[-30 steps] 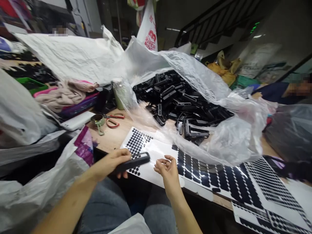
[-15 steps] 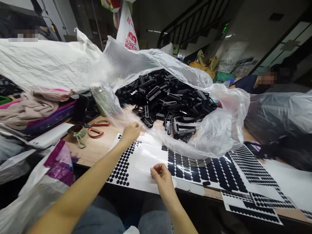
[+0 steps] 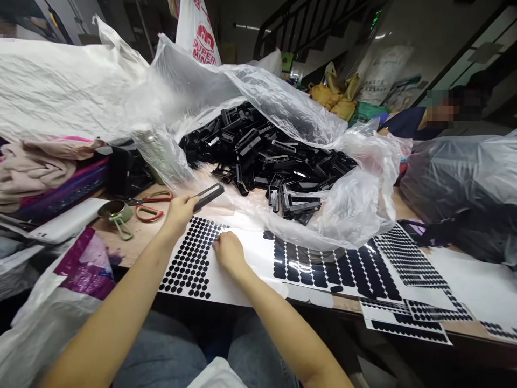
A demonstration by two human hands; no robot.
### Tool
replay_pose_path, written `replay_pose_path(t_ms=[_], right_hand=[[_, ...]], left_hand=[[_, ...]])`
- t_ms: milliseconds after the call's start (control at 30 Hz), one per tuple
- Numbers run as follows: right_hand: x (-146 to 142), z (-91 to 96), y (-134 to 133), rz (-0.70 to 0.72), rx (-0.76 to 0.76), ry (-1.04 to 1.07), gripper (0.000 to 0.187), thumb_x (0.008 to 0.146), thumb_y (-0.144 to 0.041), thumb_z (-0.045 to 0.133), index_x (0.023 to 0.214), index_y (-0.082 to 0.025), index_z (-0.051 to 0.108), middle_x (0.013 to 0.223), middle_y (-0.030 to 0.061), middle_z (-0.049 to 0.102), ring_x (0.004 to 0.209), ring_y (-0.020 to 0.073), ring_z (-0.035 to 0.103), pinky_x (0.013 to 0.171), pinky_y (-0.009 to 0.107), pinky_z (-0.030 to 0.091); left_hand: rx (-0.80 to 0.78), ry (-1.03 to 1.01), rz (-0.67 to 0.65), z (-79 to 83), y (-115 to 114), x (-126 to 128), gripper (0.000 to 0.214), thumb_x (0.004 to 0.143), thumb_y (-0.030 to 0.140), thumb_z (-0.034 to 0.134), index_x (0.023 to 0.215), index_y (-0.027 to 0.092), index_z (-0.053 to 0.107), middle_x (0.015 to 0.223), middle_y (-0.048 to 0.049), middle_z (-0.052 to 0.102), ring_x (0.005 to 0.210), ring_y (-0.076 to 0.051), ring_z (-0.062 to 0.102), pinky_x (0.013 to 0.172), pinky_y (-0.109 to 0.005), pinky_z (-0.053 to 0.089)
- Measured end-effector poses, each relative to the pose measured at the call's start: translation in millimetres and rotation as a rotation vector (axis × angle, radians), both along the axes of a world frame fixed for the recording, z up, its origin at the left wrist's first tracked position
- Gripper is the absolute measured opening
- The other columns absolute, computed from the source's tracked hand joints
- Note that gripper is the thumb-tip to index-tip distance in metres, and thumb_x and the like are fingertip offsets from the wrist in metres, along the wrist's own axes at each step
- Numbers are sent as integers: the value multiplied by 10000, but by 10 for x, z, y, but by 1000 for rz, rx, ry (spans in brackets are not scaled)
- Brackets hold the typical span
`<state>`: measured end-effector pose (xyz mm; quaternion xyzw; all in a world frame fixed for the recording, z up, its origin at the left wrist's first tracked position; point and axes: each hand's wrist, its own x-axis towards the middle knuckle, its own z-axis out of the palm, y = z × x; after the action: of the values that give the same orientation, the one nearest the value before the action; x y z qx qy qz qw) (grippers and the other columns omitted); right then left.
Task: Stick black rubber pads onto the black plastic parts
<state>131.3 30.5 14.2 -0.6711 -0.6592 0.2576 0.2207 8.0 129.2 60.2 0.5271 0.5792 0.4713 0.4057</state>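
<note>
My left hand [image 3: 180,213] is closed on one end of a long black plastic part [image 3: 209,197], tilted up above the table. To its right, my right hand [image 3: 230,250] is in a pinch at the edge of the dots on a white sheet of round black stickers [image 3: 189,257]. Whatever its fingertips hold is too small and hidden to make out. Beyond both hands, a heap of similar black plastic parts [image 3: 258,153] spills from a clear plastic bag [image 3: 291,105].
Red-handled scissors [image 3: 149,213] and a green cup [image 3: 116,213] lie to the left. On the right are sheets of larger black stickers [image 3: 335,269] and small ones [image 3: 407,256]. Another person [image 3: 412,118] sits at the far right, behind a filled plastic bag [image 3: 460,178].
My left hand has moved left, and a black plastic part now shows in it. My right hand has gone from the blank part of the sheet up and left to the dots. The view has shifted slightly.
</note>
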Motion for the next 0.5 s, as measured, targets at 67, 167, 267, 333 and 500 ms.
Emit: replay_pose_path(t_ms=[67, 167, 267, 333, 500], right_hand=[[-96, -15, 74, -6, -36, -58, 150, 806, -145, 481, 896, -101, 593, 961, 172, 601, 910, 267, 559, 742, 352, 425], [-134, -19, 49, -9, -44, -73, 161, 799, -118, 461, 890, -97, 592, 953, 189, 602, 879, 276, 566, 700, 355, 425], [-98, -5, -33, 4, -26, -82, 167, 813, -128, 436, 886, -119, 586, 942, 165, 606, 865, 254, 566, 700, 340, 422], [-73, 4, -75, -6, -1, -68, 171, 832, -150, 418, 892, -138, 577, 942, 139, 605, 863, 231, 564, 712, 324, 422], [-136, -11, -75, -110, -10, -24, 129, 821, -238, 483, 877, -157, 565, 982, 134, 581, 909, 243, 546, 749, 347, 423]], left_hand=[[-49, -149, 4, -27, -289, -296, 104, 760, 216, 531, 784, 133, 590, 772, -26, 617, 739, -161, 607, 692, -333, 539], [-207, -422, -6, -94, -647, -543, 165, 722, 180, 577, 882, 153, 608, 862, -45, 638, 752, -172, 622, 645, -363, 570], [-331, -568, -27, -143, -841, -609, 150, 737, 129, 567, 872, 125, 634, 875, -73, 645, 748, -175, 624, 631, -376, 580], [-362, -592, -32, -162, -902, -616, 148, 753, 107, 546, 864, 112, 644, 852, -81, 650, 720, -169, 623, 610, -368, 583], [-339, -597, 67, -186, -991, -658, 157, 766, 85, 519, 849, 112, 650, 867, -85, 655, 700, -158, 618, 555, -323, 582]])
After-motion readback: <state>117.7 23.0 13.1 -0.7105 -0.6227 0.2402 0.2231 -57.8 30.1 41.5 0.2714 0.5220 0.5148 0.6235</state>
